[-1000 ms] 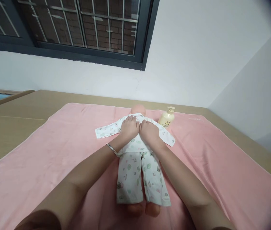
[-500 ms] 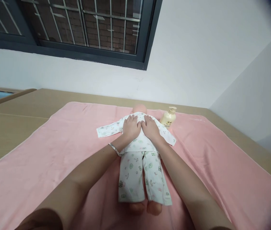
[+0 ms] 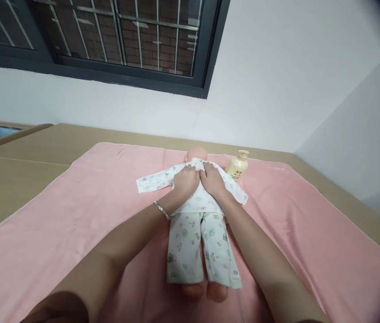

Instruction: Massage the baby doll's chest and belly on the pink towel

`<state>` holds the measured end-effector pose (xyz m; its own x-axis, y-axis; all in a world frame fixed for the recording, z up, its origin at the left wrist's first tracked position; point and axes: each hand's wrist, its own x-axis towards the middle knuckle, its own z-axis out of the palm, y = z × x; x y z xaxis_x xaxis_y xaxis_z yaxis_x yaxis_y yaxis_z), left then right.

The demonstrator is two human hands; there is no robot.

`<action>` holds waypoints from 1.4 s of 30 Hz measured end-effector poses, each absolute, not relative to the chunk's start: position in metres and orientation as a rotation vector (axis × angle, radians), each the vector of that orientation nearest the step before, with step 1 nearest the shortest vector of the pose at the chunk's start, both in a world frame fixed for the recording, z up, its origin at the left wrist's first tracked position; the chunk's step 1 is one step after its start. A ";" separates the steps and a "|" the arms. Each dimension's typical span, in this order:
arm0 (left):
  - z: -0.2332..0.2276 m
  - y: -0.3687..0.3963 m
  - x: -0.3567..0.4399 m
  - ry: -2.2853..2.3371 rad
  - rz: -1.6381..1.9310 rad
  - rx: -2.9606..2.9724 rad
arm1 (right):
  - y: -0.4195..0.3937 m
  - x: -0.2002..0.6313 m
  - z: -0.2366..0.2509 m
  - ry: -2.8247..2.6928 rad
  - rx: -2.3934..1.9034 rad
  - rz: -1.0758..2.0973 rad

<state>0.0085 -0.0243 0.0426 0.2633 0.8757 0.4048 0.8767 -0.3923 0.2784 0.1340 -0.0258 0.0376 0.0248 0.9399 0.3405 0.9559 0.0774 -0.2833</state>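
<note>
Baby doll in white printed cotton suit (image 3: 194,211) lies lengthwise on pink fleece blanket (image 3: 75,211); left hand (image 3: 185,181), right hand (image 3: 212,179) flat, fingers spread, on chest (gripping nothing); best press evenly, keep fabric unwrinkled.

the left hand (image 3: 186,181) and right hand (image 3: 212,179) cover the chest of the doll in white printed pyjamas (image 3: 196,224). its face is hidden. print on the cream pump bottle (image 3: 237,166) too small to read.
</note>
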 end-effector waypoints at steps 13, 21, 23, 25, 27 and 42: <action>0.032 -0.001 0.002 -1.675 -0.826 -2.604 | -0.054 0.107 0.054 -1.949 -2.080 -0.402; 0.029 0.000 0.000 -1.555 -0.824 -2.606 | -0.051 0.109 0.049 -1.946 -2.014 -0.341; 0.030 -0.004 0.002 -1.529 -0.864 -2.555 | -0.041 0.119 0.045 -1.949 -1.923 -0.231; 0.031 -0.009 0.002 -1.548 -0.883 -2.502 | -0.032 0.130 0.040 -1.960 -1.843 -0.092; 0.031 -0.014 0.003 -1.596 -0.882 -2.465 | -0.024 0.139 0.036 -1.960 -1.807 0.040; 0.024 -0.005 0.002 -1.663 -0.943 -2.514 | -0.053 0.106 0.052 -1.947 -1.986 -0.279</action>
